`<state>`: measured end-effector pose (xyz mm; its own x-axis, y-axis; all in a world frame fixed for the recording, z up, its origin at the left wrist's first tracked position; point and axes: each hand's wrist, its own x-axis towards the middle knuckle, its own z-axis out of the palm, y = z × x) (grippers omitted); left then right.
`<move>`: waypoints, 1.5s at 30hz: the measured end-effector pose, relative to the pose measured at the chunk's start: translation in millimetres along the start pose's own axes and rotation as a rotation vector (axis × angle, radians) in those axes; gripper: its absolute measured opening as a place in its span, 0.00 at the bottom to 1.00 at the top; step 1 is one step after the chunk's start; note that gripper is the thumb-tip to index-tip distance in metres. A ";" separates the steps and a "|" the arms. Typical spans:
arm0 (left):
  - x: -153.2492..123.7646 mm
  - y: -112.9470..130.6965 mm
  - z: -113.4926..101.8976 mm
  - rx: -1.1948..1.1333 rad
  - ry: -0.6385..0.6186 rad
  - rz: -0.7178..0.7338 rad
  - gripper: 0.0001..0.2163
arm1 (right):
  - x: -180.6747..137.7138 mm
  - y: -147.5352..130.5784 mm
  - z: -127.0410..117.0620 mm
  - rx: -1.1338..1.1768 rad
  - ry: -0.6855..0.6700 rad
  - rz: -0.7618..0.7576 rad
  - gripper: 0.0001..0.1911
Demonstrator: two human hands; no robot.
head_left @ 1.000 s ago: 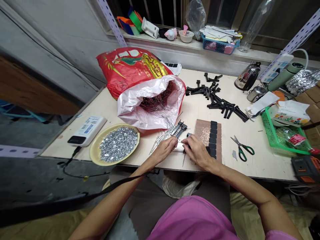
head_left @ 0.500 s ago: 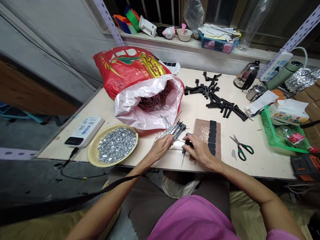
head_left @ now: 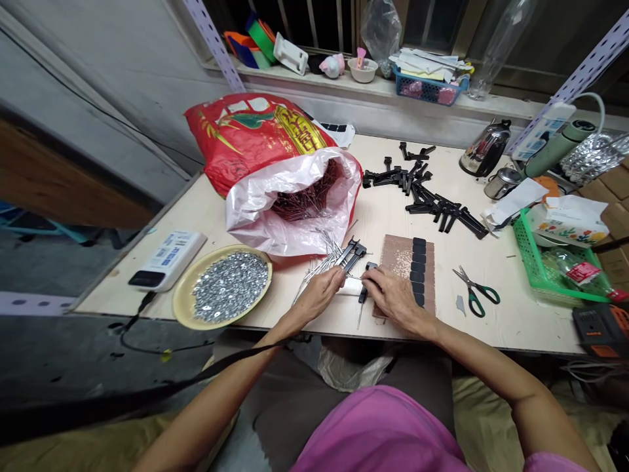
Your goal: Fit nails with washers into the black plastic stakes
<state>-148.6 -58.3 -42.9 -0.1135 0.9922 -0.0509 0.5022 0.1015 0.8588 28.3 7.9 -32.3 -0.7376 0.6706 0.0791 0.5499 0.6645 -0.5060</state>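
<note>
The left hand has its thumb and fingers pinched on a thin metal rod, which bridges the small gap to the right hand. The right hand's fingers curl in at the rod's other end; whether they grip the rod itself or a small black plastic piece beside them cannot be told. A second rod points down from that piece, toward the front edge of the table. Between the hands lies a white cylinder.

Just beyond the left hand are two black brackets and a loose heap of metal rods, spread before the mouth of a red bag lying on its side with more rods inside. Left of the heap, a yellow dish holds silvery washers. Beside the right hand, black rounded pads line a brown board. Green-handled scissors lie farther right; black plastic parts are scattered toward the back.
</note>
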 end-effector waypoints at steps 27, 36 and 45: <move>12.3 -13.5 115.1 0.589 -0.082 0.621 0.31 | -6.9 172.9 -54.7 -0.461 0.230 0.046 0.11; 11.3 -18.4 124.0 0.687 0.013 0.632 0.35 | -30.7 176.1 -47.8 -0.446 0.166 -0.337 0.14; 10.5 -13.5 123.0 0.689 0.046 0.643 0.37 | -23.9 177.9 -48.3 -0.525 0.232 -0.131 0.13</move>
<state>-51.1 -40.5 -117.8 0.3351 0.8705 0.3606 0.8750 -0.4295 0.2236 162.7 126.0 -82.8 -0.7400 0.5870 0.3282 0.6239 0.7814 0.0092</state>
